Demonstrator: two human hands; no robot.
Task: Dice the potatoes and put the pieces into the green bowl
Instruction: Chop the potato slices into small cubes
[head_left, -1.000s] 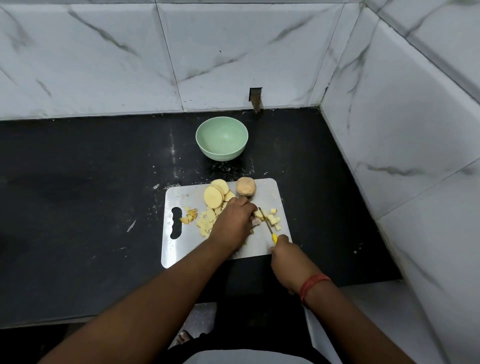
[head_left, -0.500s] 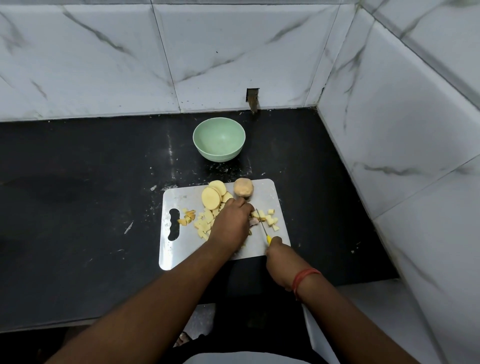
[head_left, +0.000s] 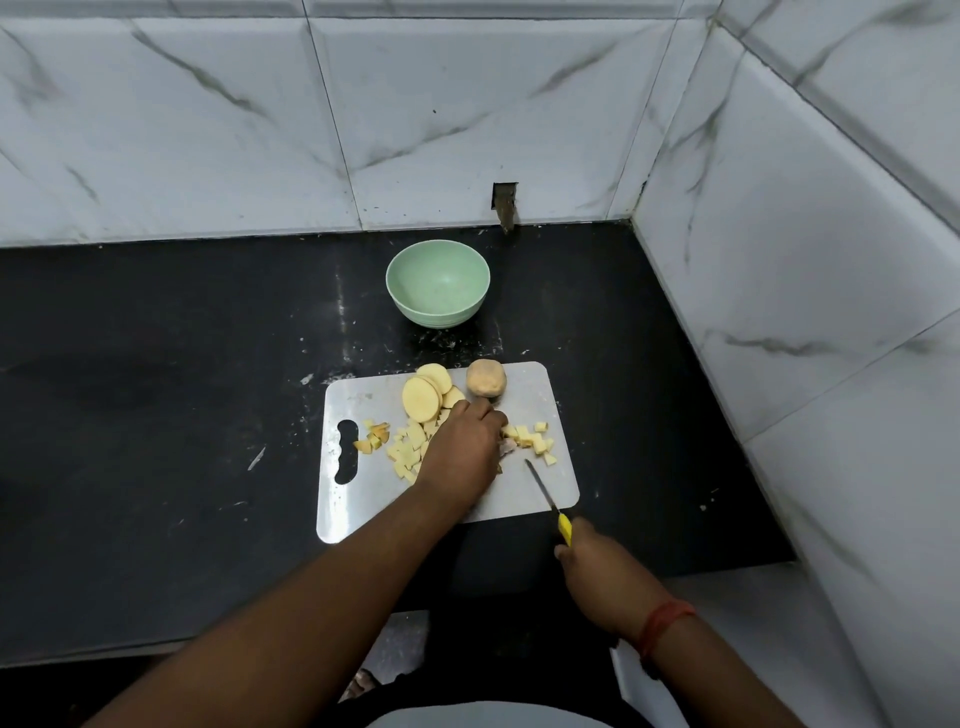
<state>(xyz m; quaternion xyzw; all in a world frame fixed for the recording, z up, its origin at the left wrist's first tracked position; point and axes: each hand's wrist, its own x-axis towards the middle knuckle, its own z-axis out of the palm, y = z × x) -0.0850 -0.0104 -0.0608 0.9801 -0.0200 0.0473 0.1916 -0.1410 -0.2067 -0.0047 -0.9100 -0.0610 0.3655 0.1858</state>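
Now the left hand (head_left: 460, 449) lies knuckles-up on the cutting board (head_left: 540, 499), fingers curled down over potato pieces; what they pinch cannot be told. Diced cubes (head_left: 535, 441) sit at its 3 o'clock, more dice (head_left: 408, 447) at 9, slices (head_left: 423, 397) at 11, an uncut end (head_left: 485, 378) at 12. The right hand (head_left: 602, 577) grips the knife (head_left: 545, 493) at 5 o'clock, blade apart from the pieces. The green bowl (head_left: 438, 283) stands empty beyond the board.

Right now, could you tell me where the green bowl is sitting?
In the head view the green bowl stands on the black counter near the back wall, just beyond the far edge of the cutting board and clear of both hands.
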